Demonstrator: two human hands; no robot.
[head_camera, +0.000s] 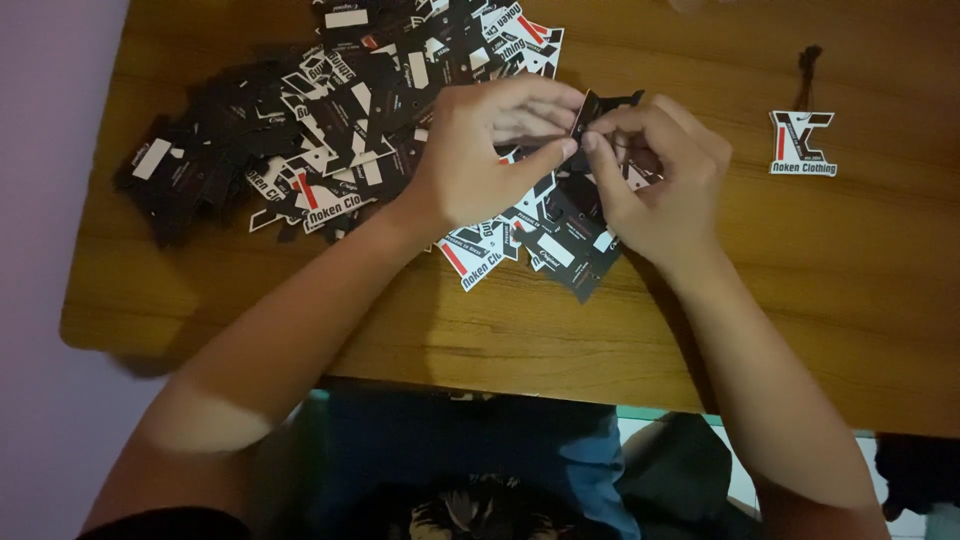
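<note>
Both my hands meet above the middle of a wooden table (800, 290). My left hand (490, 150) and my right hand (660, 175) pinch the same small black card tag (600, 105) between thumbs and fingertips, with a thin dark string at its edge. Under and behind my hands lies a big heap of black, white and red card tags (330, 130), spread from the left to the table's middle. Part of the held tag is hidden by my fingers.
One finished-looking white, black and red tag (802, 143) with a dark string lies alone at the right on the table. The table's near edge runs above my lap, where dark blue clothing (470, 450) shows. A pale wall or floor is at the left.
</note>
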